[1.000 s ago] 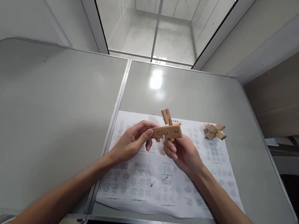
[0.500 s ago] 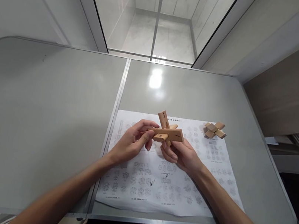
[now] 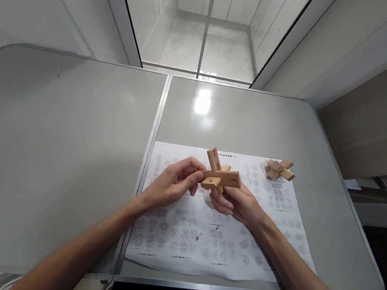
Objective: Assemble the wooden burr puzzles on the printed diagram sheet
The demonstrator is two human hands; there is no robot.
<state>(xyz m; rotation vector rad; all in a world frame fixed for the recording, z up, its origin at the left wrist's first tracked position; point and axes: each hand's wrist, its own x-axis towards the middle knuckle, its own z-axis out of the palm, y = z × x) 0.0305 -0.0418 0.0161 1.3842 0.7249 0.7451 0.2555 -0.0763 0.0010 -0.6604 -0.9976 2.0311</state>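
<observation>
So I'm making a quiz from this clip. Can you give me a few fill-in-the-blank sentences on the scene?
1. Both hands hold a puzzle made of ____.
2. A second, smaller puzzle lies on the sheet of ____.
3. That smaller puzzle lies to the ____ of the right hand.
4. The left hand grips one ____ of the long bar.

Missing words: wood; paper; right; end

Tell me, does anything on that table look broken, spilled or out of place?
Nothing stands out. Both hands hold a crossed wooden puzzle above a printed sheet lying flat; a second wooden puzzle sits intact at the sheet's far right corner.
</observation>
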